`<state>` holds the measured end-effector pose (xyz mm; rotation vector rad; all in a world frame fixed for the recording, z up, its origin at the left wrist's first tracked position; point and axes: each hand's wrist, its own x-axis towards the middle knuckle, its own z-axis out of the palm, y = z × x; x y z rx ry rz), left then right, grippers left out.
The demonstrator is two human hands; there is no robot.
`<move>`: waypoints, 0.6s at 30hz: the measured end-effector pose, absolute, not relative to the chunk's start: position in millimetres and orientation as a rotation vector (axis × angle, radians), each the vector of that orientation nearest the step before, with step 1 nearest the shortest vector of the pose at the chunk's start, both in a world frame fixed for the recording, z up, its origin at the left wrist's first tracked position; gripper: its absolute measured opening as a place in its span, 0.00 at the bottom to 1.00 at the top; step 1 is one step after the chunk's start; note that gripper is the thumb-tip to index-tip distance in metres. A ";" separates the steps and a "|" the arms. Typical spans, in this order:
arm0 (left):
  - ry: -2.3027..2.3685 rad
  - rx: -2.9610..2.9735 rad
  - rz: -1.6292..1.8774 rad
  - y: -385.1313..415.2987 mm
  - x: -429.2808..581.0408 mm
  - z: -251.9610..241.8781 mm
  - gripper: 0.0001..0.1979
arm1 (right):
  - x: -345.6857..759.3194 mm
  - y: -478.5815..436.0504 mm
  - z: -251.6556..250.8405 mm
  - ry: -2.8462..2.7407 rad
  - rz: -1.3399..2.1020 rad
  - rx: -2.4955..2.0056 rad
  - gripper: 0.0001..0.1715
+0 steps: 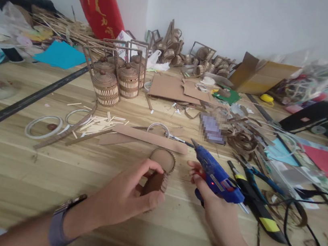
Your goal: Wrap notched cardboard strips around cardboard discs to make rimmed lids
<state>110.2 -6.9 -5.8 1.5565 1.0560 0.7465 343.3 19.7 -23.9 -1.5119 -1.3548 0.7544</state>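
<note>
Between the thumb and fingers of my left hand (133,188) is a small round brown piece (154,183) with a notched rim, tilted on its side above the table. Just behind it, a shallow round piece with a beaded edge (163,159) lies flat on the wood. My right hand (208,190) grips the handle of a blue glue gun (216,173), whose small red light is lit. The gun's nozzle points up and to the left, over the end of a brown cardboard strip (152,138). Fingers of my right hand are partly hidden by the gun.
Small lidded woven baskets (106,88) in frames stand at the back left. Thin pale sticks (102,124) and tape rolls (43,127) lie left of centre. At right are pliers (262,179), a black-and-yellow tool (261,214), curled brown strips (241,136) and a cardboard box (260,75).
</note>
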 end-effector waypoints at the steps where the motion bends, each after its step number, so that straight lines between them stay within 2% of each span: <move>1: 1.051 1.563 0.760 -7.2 109.7 -6.6 0.18 | 342.5 19.4 -21.8 -1.357 0.792 -1.513 0.12; 7: 1.053 1.615 0.794 -6.2 108.3 -9.5 0.17 | 345.5 15.2 -18.6 -1.441 0.759 -1.608 0.14; 18: 1.023 1.597 0.879 -8.1 108.0 -12.4 0.16 | 351.1 15.2 -22.5 -1.471 0.925 -1.503 0.16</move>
